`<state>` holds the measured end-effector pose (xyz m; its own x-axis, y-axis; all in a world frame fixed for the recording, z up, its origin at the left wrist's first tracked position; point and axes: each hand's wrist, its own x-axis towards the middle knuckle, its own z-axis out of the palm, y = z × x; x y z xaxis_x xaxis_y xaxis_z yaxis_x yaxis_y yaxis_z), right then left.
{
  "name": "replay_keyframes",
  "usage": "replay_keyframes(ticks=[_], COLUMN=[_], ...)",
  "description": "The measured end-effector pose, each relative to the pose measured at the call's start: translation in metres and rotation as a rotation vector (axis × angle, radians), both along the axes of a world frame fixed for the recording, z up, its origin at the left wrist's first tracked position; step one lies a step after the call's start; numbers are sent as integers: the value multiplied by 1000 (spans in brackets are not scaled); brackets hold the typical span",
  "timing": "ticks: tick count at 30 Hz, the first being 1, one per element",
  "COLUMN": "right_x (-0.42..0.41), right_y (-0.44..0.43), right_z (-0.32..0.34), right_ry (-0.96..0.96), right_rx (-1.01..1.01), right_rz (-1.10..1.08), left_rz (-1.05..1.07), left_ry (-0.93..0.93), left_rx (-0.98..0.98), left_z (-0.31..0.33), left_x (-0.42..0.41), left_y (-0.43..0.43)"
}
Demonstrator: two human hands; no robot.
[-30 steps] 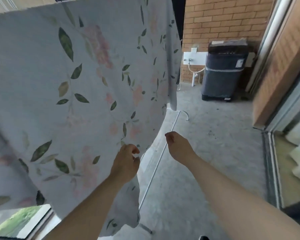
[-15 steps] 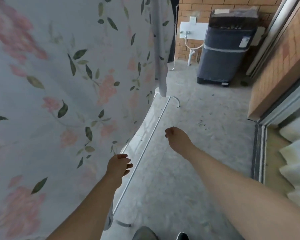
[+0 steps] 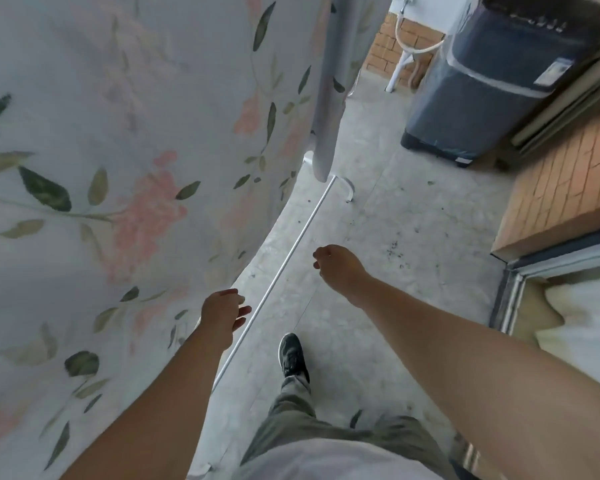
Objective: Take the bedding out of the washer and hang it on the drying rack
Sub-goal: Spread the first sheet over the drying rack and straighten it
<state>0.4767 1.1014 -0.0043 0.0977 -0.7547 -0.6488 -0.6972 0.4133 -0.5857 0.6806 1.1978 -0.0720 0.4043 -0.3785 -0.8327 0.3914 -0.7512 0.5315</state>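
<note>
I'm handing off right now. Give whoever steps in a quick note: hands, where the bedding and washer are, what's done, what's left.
Left hand: open, empty, beside the hanging sheet's edge, not gripping it.
Right hand: loosely curled, empty, out over the floor.
Floral sheet: hung on the drying rack, draping down at left; the rack's base bar runs along the floor under it.
Washer: ahead at right by the brick wall; its inside isn't visible.
Done: this sheet is up.
Left: check the washer for more bedding.

Head camera, looking steeply down

It sat close beside the hanging sheet (image 3: 125,174) at nine o'clock; the washer (image 3: 492,81), slightly blurred, stood farther off near one o'clock.
</note>
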Motion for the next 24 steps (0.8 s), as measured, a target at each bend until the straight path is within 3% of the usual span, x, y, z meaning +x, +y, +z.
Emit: replay_keyframes(ticks=[12,17,24], right_x=[5,-6,-13], right_y=[-173,-238,-285], right_z=[-63,-114,-203], right_ry=[-81,-126,-125], right_rx=[248,456,563], right_rz=[-151,-198,-190], left_rz=[180,392,802], left_ry=[79,71,307], left_rx=[171,216,103], left_z=[-43,-73,-150], left_x=[2,-43,-100], left_y=[-125,-151,-185])
